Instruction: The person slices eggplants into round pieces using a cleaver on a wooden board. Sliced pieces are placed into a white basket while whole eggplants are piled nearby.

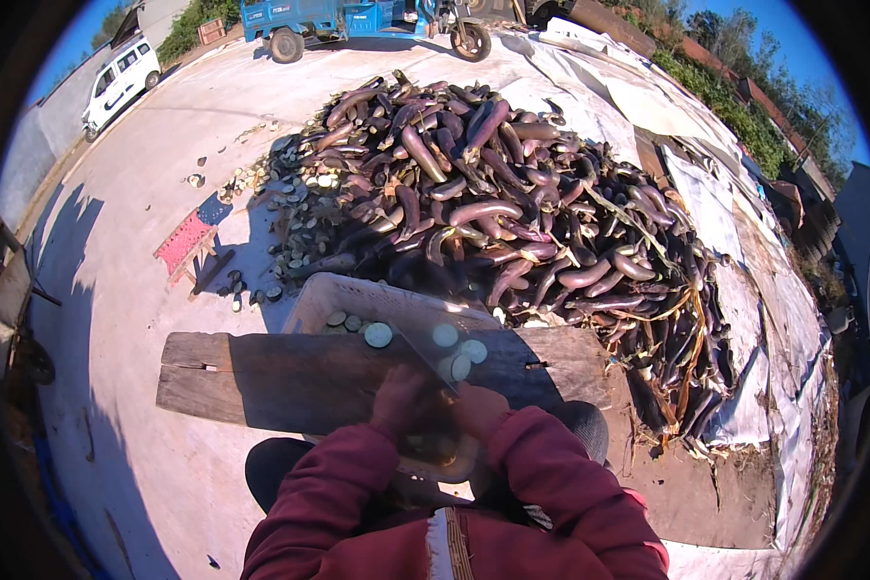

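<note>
A worn wooden plank (283,380) lies across a pale plastic crate (399,293) in front of me. My right hand (482,410) grips a knife (424,355), its wide blade slanting up and left over the plank. Close beside the blade, my left hand (397,399) rests on the plank with curled fingers. Shadow and blur hide whether it holds anything. Round eggplant slices lie past the hands: one slice (378,334) left of the blade, several pale slices (473,351) right of it. More slices (352,322) show inside the crate behind the plank.
A large heap of purple eggplants (486,210) rises beyond the crate. Cut pieces (304,217) are scattered along its left side. A small stool with a red woven seat (186,243) stands left. White sheeting (721,217) borders the right. A blue cargo tricycle (377,20) and white van (122,76) stand farther off.
</note>
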`<state>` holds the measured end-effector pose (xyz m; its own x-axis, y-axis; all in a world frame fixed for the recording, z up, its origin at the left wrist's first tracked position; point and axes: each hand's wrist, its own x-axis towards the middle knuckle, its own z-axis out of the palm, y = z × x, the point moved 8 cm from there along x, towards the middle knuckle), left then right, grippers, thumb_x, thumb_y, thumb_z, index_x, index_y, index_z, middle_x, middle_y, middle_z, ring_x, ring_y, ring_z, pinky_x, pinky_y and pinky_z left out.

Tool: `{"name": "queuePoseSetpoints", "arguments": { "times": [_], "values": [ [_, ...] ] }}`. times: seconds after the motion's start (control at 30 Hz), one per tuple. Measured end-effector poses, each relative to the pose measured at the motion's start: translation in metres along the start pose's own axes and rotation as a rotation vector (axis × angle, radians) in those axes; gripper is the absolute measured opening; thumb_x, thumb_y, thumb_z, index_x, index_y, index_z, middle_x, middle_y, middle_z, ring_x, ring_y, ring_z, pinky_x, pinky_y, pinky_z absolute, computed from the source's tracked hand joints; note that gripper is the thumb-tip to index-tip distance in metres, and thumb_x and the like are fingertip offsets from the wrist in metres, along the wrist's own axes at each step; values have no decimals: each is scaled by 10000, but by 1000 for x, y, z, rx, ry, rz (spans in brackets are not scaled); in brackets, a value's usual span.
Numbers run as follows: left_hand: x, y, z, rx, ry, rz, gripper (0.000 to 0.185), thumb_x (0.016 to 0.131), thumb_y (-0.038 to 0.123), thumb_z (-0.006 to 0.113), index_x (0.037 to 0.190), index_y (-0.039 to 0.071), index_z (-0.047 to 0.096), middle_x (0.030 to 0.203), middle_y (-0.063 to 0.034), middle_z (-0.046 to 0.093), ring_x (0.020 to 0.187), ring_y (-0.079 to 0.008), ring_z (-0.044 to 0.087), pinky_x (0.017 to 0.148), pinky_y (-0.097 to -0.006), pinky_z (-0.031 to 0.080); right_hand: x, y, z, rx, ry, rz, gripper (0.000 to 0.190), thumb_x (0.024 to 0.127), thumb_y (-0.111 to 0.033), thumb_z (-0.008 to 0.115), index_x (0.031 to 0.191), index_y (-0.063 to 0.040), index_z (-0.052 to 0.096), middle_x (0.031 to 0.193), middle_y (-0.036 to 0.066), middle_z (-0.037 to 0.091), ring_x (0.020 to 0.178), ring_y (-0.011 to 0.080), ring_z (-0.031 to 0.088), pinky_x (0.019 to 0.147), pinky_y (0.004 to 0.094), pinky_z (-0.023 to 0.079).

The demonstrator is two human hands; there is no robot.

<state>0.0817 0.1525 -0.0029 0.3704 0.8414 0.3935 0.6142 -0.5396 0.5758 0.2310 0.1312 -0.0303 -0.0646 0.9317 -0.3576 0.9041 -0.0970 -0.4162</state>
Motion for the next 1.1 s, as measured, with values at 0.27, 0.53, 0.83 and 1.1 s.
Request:
{"name": "queuePoseSetpoints", "arguments": {
  "times": [0.27, 0.53, 0.83, 1.1],
  "values": [
    [-6, -2, -2, -57, 68, 14, 281, 758, 170, 711, 1032, 148, 656, 1010, -128, 576, 977, -374, 550, 809, -469, 501, -2, 12, -14, 169, 1, -30, 450, 902, -472, 571, 997, -34, 615, 895, 226, 679, 891, 413, 656, 771, 520, 501],
    [-6, 0, -4, -44, 62, -19, 297, 755, 171, 719, 1035, 113, 641, 1016, -136, 577, 965, -387, 548, 809, -475, 496, -62, 8, -51, -30, -82, -43, 335, 866, -367, 613, 985, -55, 596, 882, 204, 674, 868, 408, 656, 764, 517, 503],
    [-5, -1, -2, -60, 41, 22, 329, 754, 156, 714, 1071, 112, 639, 1012, -134, 583, 989, -378, 555, 836, -474, 496, -3, 7, 6, 0, -11, -22, 360, 909, -403, 586, 1020, -61, 602, 906, 212, 682, 880, 407, 659, 777, 524, 505],
    [-11, 0, -7, -51, 82, 48, 365, 721, 82, 728, 1077, 67, 650, 1030, -130, 594, 963, -354, 573, 807, -438, 507, -21, 13, -22, 243, -7, 3, 397, 860, -412, 634, 1008, -44, 642, 892, 199, 689, 855, 411, 654, 761, 487, 510]
  ]
}}
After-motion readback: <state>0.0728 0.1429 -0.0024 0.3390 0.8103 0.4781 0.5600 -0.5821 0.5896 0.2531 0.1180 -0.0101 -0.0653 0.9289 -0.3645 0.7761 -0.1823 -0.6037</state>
